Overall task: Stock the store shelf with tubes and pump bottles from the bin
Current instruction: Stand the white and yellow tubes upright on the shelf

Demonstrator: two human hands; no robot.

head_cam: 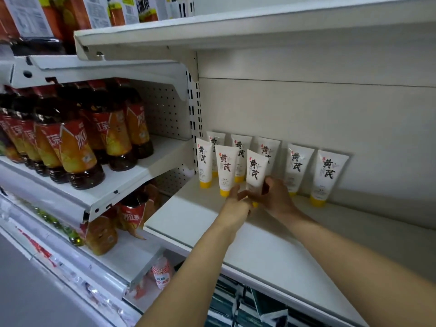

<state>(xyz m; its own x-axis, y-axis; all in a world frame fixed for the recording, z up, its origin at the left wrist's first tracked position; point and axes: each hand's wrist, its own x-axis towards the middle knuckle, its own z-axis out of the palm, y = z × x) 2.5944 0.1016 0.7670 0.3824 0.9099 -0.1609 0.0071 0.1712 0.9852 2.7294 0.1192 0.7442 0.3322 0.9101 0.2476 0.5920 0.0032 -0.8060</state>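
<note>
White tube (256, 172) with yellow cap, black characters, upright on shelf (200, 223), both hands' grip on it, left hand (236, 204), right hand (277, 197)

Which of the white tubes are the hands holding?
The front tube, third from the left in the front row. Both the left hand and right hand have a grip on its lower end; the other tubes stand untouched on the shelf.

Left bay: you've got rows of dark tea bottles (77, 147) with orange-red labels standing on a white sloped shelf (132, 182), perforated back panel (162, 109) behind them. More of those bottles (132, 215) below, cartons (94, 10) on the top shelf far left.
</note>
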